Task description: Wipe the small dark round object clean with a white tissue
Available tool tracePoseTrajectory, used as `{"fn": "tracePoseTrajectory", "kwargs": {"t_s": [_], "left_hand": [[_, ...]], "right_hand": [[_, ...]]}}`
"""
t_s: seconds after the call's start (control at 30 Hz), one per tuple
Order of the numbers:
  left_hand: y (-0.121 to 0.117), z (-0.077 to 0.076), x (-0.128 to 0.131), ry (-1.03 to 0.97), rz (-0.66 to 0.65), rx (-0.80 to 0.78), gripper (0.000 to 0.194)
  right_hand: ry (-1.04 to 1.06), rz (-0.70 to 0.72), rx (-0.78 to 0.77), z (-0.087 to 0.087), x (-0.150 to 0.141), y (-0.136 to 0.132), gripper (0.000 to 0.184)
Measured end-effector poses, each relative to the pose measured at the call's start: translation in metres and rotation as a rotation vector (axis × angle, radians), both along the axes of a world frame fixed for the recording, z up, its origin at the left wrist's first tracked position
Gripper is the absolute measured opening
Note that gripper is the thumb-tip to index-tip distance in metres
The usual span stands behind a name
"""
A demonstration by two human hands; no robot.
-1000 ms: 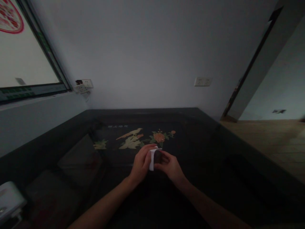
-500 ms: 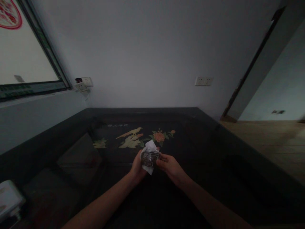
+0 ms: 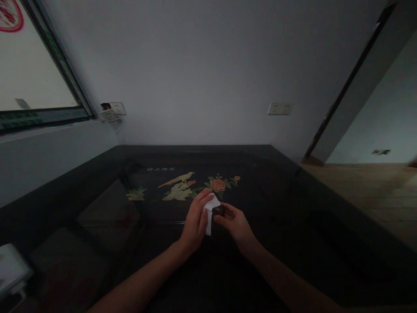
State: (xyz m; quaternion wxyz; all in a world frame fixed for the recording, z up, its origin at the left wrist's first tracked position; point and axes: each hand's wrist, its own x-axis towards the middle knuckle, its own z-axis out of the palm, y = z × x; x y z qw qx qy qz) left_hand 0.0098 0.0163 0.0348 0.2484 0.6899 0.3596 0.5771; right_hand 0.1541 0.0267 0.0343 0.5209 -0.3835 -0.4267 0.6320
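Note:
A white tissue (image 3: pixel 209 216) is held in my left hand (image 3: pixel 194 221), its fingers bent over the upper part and the thumb pressed along the near side. The tissue lies against a small dark, shiny object (image 3: pixel 218 210), which looks like glass or clear plastic; its exact kind is hard to make out in the dim light. My right hand (image 3: pixel 237 224) pinches that object from the right between thumb and fingers. Both hands are above the black table (image 3: pixel 260 187), just in front of its painted bird and flowers.
A white appliance-like object (image 3: pixel 13 267) stands at the left edge. Behind the table rises a pale wall with sockets (image 3: pixel 280 108) and, in the left corner, a power strip (image 3: pixel 110 115). A window (image 3: pixel 39 65) is at the left, wooden floor (image 3: pixel 368 191) at the right.
My left hand has turned from cupping beneath the object to covering its left side with the tissue. Less of the shiny object shows now. My right hand keeps its grip.

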Motion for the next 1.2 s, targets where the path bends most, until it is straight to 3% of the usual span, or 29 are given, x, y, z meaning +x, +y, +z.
{"fn": "tracePoseTrajectory", "kwargs": {"t_s": [0.13,0.27,0.4,0.47,0.53,0.67,0.77,0.87,1.0,1.1,1.2], "left_hand": [[0.007,0.004,-0.002,-0.261,-0.029,-0.322,0.037],[0.016,0.005,0.003,-0.651,-0.170,-0.700,0.037],[0.019,0.003,0.008,-0.855,-0.224,-0.833,0.031],[0.014,0.001,0.008,-0.834,-0.146,-0.777,0.032],[0.007,0.001,0.008,-0.684,-0.068,-0.639,0.037],[-0.002,0.002,0.003,-0.195,0.020,-0.180,0.035],[0.001,0.002,-0.003,0.129,0.005,0.171,0.030],[0.004,0.003,-0.006,0.269,-0.028,0.252,0.032],[0.004,0.009,-0.003,0.045,-0.005,-0.010,0.031],[0.006,0.010,0.002,-0.302,-0.053,-0.370,0.034],[0.014,0.006,0.007,-0.659,-0.182,-0.668,0.036]], "right_hand": [[-0.034,0.006,-0.029,0.000,-0.001,-0.001,0.058],[-0.014,0.048,-0.012,-0.002,-0.001,-0.002,0.050],[0.002,0.048,-0.005,0.000,-0.002,-0.003,0.053],[0.019,0.055,-0.010,0.001,-0.003,-0.003,0.055],[0.034,0.064,-0.013,0.002,-0.002,-0.004,0.054],[0.032,0.063,-0.007,0.003,0.000,-0.006,0.050],[0.026,0.054,-0.007,0.003,0.001,-0.007,0.045],[0.025,0.059,-0.004,0.003,0.000,-0.008,0.040],[0.030,0.048,-0.033,0.001,-0.002,-0.009,0.044],[0.033,0.052,-0.050,0.000,-0.002,-0.008,0.046],[0.031,0.056,-0.042,0.001,-0.002,-0.007,0.047]]}}
